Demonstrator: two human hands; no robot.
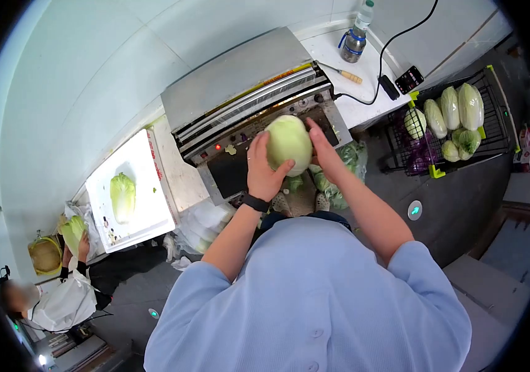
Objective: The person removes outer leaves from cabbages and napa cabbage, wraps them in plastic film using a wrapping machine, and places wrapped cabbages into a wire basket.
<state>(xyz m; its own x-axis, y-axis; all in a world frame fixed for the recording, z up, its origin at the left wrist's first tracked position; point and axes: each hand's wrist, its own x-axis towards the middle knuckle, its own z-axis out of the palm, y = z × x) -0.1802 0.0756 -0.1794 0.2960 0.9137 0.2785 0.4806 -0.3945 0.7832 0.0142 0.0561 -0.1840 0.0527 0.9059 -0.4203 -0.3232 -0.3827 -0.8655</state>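
A pale green round cabbage [290,145] is held up in front of me, over the near edge of a tabletop wrapping machine [240,99]. My left hand [266,168] is curved around its left side, with the thumb underneath. On the opposite side, my right hand [325,150] rests against the cabbage with its fingers fairly straight. The machine's dark plate [228,172] lies just beyond and to the left of my hands, with small leaf scraps on its front panel. A red light [218,147] glows there.
A white tray [164,208] at left holds a napa cabbage [123,197]. Beyond it, a co-worker [60,304] holds another leafy head. At right stands a black cart [494,118] with several cabbages. A bottle [354,44], a wooden-handled tool [350,77] and a cable share the counter.
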